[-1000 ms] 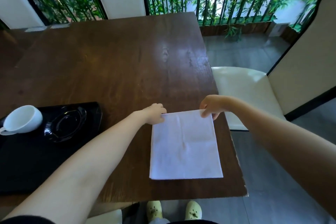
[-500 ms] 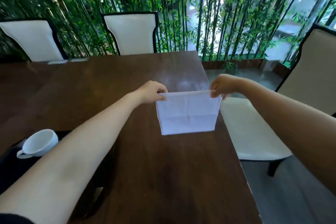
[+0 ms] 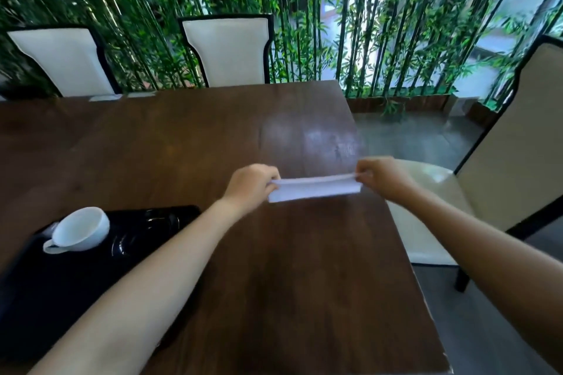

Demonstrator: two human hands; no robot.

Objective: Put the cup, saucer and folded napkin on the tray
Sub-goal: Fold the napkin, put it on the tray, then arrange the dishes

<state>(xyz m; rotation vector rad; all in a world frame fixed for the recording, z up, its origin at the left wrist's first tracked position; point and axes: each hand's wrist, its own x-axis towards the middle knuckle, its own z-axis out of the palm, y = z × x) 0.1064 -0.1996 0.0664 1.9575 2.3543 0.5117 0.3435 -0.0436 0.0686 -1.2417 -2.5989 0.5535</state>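
**Napkin pinched above the desk**

One napkin [image 3: 315,189] hangs between your hands, left hand [image 3: 251,186] and right hand [image 3: 384,176] each gripping an end. One cup [image 3: 80,229] lies tipped on one black tray [image 3: 45,283] beside one saucer [image 3: 146,231]. Bare desk [image 3: 289,283] stretches below toward you.

A dining room, restaurant-like — dark wooden worktop [image 3: 213,146], cream high-backed chairs [image 3: 227,52] along its edges, bamboo screen [image 3: 380,24] behind.
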